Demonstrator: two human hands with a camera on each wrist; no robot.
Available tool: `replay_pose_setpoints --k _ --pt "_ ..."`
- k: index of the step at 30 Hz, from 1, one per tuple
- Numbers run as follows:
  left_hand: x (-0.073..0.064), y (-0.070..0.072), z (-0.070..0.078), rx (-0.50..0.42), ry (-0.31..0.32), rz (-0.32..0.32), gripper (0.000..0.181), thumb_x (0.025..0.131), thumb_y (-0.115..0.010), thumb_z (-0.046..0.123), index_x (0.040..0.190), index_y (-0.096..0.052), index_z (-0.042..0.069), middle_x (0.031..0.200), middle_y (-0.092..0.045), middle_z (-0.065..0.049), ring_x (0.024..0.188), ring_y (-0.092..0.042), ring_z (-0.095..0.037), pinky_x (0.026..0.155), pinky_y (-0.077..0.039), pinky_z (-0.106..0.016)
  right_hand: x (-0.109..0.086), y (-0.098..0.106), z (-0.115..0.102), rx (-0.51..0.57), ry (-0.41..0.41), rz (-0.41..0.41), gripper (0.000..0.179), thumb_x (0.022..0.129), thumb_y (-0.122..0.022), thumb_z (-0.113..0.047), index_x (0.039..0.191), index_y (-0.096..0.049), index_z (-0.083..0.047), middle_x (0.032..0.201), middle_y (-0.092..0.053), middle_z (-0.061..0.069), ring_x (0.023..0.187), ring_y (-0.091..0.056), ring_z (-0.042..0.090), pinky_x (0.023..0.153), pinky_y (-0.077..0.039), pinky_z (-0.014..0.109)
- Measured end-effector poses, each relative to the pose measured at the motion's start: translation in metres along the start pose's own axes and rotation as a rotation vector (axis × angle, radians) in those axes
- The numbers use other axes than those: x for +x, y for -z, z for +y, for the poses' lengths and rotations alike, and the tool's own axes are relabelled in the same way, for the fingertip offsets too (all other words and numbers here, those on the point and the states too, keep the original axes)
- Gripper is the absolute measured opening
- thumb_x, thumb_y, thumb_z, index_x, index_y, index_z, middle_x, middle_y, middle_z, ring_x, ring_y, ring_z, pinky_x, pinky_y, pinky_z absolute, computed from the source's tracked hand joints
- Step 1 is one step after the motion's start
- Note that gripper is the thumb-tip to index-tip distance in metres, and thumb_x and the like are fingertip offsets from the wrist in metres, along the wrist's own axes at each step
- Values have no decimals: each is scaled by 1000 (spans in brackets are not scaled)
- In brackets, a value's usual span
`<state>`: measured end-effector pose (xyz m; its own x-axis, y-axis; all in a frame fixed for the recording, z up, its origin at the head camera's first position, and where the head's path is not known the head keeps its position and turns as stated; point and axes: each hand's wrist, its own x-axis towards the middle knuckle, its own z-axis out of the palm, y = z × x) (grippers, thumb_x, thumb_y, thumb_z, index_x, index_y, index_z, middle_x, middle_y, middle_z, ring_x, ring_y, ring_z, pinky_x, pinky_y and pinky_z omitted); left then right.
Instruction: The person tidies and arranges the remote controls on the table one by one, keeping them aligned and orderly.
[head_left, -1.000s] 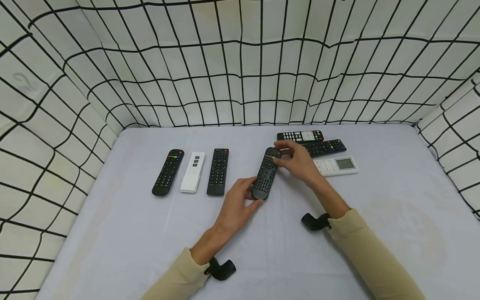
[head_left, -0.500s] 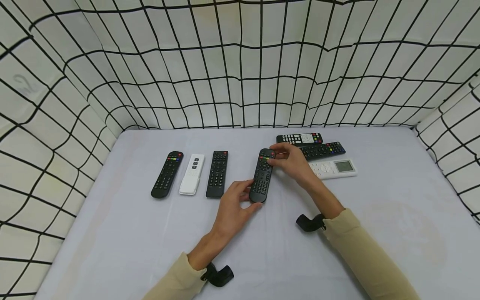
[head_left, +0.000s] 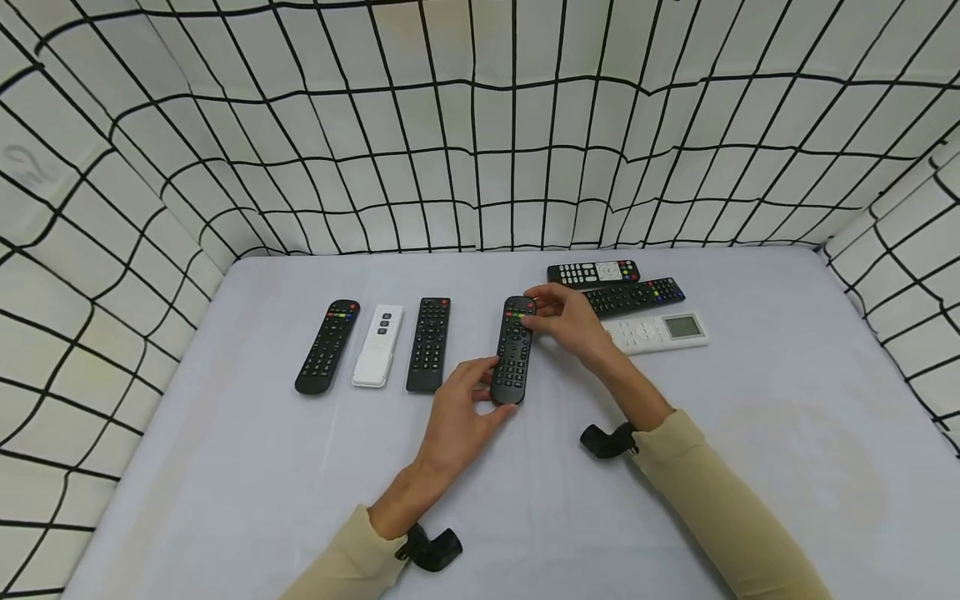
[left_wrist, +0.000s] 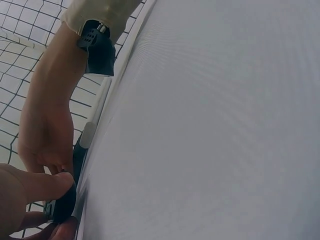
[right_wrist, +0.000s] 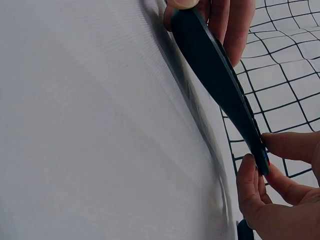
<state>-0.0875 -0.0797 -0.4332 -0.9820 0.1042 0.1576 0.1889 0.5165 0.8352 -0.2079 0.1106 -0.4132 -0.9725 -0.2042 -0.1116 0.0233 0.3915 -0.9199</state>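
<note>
Both hands hold a black remote control (head_left: 513, 354) with red, green and yellow buttons near its far end. My left hand (head_left: 456, 421) grips its near end, thumb at the bottom edge and fingers along the left side. At the far end, my right hand (head_left: 576, 329) pinches it between thumb and fingers. The right wrist view shows the remote (right_wrist: 215, 75) edge-on, apart from the cloth, with right fingers under its tip. To the left lie a black remote (head_left: 429, 344), a white remote (head_left: 378, 346) and another black remote (head_left: 327, 347), side by side.
Behind the right hand lie a black remote with a pale button pad (head_left: 592, 273), a black remote (head_left: 636, 297) and a white remote with a screen (head_left: 682, 327). A white cloth covers the table (head_left: 247, 483). Black netting (head_left: 495, 117) over white walls encloses the back and sides.
Both hands have carried the held remote a little left, closer to the row of three, and turned it straighter, more in line with the row's nearest remote. The other remotes keep their places.
</note>
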Motion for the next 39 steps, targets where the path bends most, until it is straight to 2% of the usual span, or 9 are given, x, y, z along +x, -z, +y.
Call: replay_pose_setpoints --k 9,22,29,39 --pt "0 3 0 -1 6 6 67 77 -89 -2 138 -61 -3 142 -58 -18 118 -66 -28 89 -62 -28 3 -8 -5 -19 26 -6 46 94 -75 -10 138 -64 -5 128 -65 17 112 -65 29 86 -49 29" --pt "-2 7 1 37 -4 23 67 79 -88 -2 140 -60 -5 141 -57 -19 119 -67 -29 89 -62 -28 6 -16 -8 -28 19 -5 46 94 -76 -10 138 -65 -7 130 -66 16 117 -65 30 87 -51 32" --pt "-2 8 -2 52 -6 43 65 80 -87 -2 139 -60 -8 141 -56 -20 118 -66 -29 87 -62 -29 11 -24 -9 -26 3 -24 49 94 -76 -9 142 -63 -8 136 -65 16 122 -65 31 95 -54 36" --pt "0 10 -2 131 9 59 63 83 -86 2 139 -59 -9 143 -56 -19 117 -66 -28 88 -61 -33 16 -33 -11 -29 -1 -23 49 94 -75 -7 142 -63 -8 136 -67 16 123 -66 31 96 -55 38"
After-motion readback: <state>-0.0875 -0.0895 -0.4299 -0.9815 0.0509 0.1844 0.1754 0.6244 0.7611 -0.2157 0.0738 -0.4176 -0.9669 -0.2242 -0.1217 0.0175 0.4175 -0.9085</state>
